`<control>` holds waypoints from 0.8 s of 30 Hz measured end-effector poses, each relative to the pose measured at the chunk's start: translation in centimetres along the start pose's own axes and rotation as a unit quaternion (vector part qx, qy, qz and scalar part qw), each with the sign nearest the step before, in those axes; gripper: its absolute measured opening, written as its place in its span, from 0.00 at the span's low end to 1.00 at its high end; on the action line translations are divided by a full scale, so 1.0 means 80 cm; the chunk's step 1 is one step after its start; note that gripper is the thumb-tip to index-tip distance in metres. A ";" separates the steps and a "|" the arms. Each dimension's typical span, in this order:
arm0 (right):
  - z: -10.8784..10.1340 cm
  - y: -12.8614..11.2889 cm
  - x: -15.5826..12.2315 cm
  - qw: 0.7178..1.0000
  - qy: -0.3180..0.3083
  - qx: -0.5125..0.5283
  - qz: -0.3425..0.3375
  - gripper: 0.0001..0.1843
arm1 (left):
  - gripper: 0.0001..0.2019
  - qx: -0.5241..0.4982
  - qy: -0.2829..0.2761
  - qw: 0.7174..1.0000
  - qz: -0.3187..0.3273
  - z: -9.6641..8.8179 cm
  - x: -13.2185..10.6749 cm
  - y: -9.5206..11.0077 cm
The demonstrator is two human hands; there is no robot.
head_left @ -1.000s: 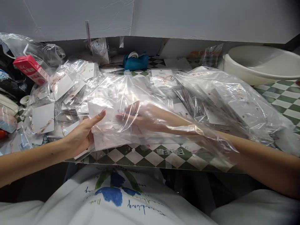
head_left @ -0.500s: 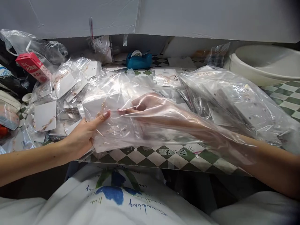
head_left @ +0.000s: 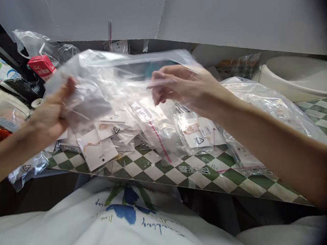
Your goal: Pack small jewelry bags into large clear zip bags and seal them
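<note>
Head view: clear plastic bag (head_left: 102, 73) held up in left hand (head_left: 49, 110), right hand (head_left: 178, 83) at its other end.
Left thumb and fingers closed on bag's left end; right fingers loosely curled by the film, blurred, can't tell if gripping. Bag is above carded jewelry (head_left: 97, 151) and small packets on checkered tabletop (head_left: 157, 173); red-striped sleeve (head_left: 159, 136) below right hand. Filled bag (head_left: 270, 105) beyond right forearm, white basin (head_left: 277, 83) behind it, red carton (head_left: 42, 66) far left.
</note>
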State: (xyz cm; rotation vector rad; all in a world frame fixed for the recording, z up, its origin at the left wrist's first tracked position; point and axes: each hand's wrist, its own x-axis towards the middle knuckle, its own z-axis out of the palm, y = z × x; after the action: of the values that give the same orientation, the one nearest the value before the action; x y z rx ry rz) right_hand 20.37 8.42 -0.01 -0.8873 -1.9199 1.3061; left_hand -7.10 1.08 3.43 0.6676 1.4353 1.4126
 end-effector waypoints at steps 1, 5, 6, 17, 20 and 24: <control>0.001 0.000 0.001 0.998 0.058 0.000 -0.002 0.11 | 0.08 -0.008 0.014 1.000 0.023 -0.008 0.008 0.011; 0.034 0.012 0.000 0.992 0.034 -0.091 -0.075 0.11 | 0.06 0.012 0.056 0.994 0.095 -0.039 0.034 0.032; 0.045 0.016 0.002 0.988 -0.007 -0.124 -0.096 0.14 | 0.07 0.022 0.057 0.993 0.100 -0.043 0.037 0.032; 0.106 0.030 0.050 0.920 -0.031 -0.391 -0.016 0.64 | 0.09 -0.087 0.040 0.991 0.090 -0.025 0.023 0.025; 0.113 0.037 0.050 0.882 -0.102 -0.438 -0.143 0.45 | 0.09 -0.087 0.050 0.993 0.069 -0.022 0.019 0.024; 0.100 0.030 0.048 0.873 -0.115 -0.431 -0.197 0.17 | 0.10 -0.083 0.055 0.993 0.058 -0.026 0.015 0.024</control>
State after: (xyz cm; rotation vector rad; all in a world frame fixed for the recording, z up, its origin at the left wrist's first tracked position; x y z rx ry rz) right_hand 12.18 8.12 -4.16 -0.6678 -2.7485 0.2697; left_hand -9.84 1.61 4.63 0.5832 1.3624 1.6619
